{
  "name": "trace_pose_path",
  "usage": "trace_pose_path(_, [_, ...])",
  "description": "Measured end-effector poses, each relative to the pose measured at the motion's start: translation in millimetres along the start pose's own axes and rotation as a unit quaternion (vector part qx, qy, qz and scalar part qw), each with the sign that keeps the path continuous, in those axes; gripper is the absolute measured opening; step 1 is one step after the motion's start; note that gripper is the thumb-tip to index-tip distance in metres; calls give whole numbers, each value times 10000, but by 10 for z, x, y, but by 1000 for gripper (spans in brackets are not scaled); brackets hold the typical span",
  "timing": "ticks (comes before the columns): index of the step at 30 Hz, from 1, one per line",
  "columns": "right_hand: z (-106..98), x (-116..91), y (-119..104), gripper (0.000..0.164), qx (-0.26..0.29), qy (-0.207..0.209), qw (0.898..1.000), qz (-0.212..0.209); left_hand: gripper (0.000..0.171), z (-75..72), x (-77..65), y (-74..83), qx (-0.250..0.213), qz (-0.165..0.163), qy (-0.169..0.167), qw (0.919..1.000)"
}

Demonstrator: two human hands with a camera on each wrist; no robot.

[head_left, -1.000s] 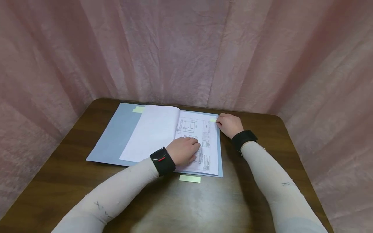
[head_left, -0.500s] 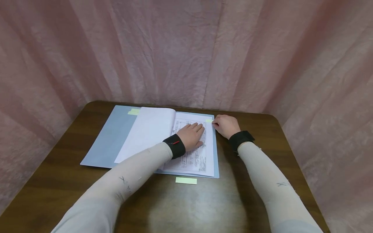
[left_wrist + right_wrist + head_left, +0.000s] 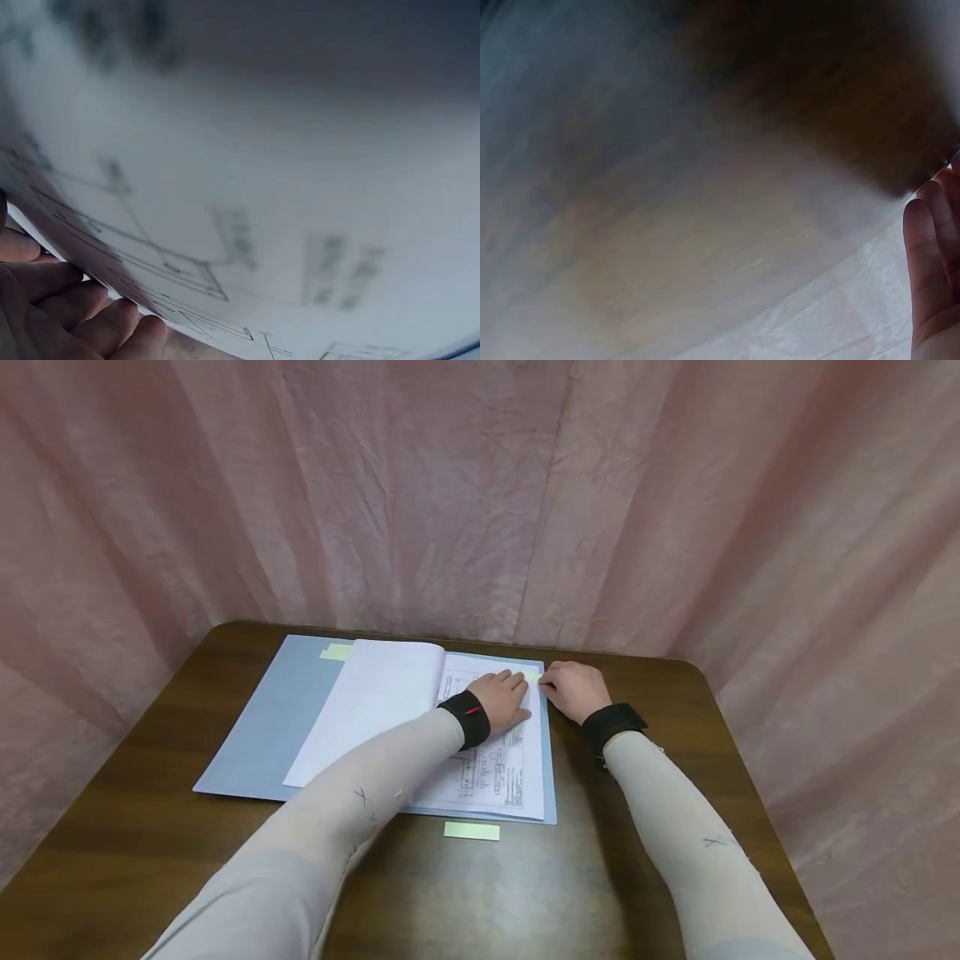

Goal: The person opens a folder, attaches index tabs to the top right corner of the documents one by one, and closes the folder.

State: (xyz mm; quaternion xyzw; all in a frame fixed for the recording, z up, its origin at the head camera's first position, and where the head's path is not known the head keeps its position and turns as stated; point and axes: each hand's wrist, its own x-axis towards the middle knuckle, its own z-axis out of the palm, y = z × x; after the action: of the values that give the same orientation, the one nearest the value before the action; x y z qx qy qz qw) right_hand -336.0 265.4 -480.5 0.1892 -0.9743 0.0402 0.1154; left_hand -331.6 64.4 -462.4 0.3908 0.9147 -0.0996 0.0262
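Note:
A light-blue folder lies spread on the table, its white sheets turned over to the left. Beneath them shows a page of technical drawings. My left hand rests on the upper part of this page, fingers extended toward its right edge; the left wrist view shows the fingers against the printed sheet. At the page's upper right edge, my right hand pinches a pale yellow-green sticky tab between thumb and forefinger. In the right wrist view only its fingers show.
More sticky tabs are stuck near the folder's top left. A pale green sticky pad lies on the wooden table in front of the folder. Behind the table hangs a pink curtain.
My left hand has slid up and right across the page, its fingers straightening toward the tab. The right hand stays at the page's upper right edge. The head view has shifted slightly.

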Motion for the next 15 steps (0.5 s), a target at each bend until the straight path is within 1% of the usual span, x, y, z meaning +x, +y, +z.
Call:
trace_pose_path(2, [8, -7, 6, 20, -41, -34, 10000, 17, 67, -8, 36, 2, -97, -71, -16, 9999])
trace_pose_path(3, [10, -12, 11, 20, -60, -45, 10000, 27, 68, 36, 85, -5, -171, -101, 8, 9998])
trace_pose_path(6, [13, -16, 20, 19, -103, -19, 9999, 33, 68, 47, 149, -10, -259, -175, -15, 9995])
trace_pose_path(9, [21, -11, 14, 19, -114, 31, 9999, -20, 67, 13, 167, -17, -344, -277, -58, 9990])
trace_pose_path(10, [26, -9, 11, 19, -128, 40, 9999, -46, 67, -43, 142, -11, -337, -323, -127, 9988])
trace_pose_path(12, [37, -5, 3, 19, -145, 44, 9998, -127, 67, -78, 142, -12, -401, -438, -210, 9980])
trace_pose_path(15, [43, 1, -15, 19, -169, 34, 9997, -199, 68, -75, 175, -17, -450, -586, -281, 9969])
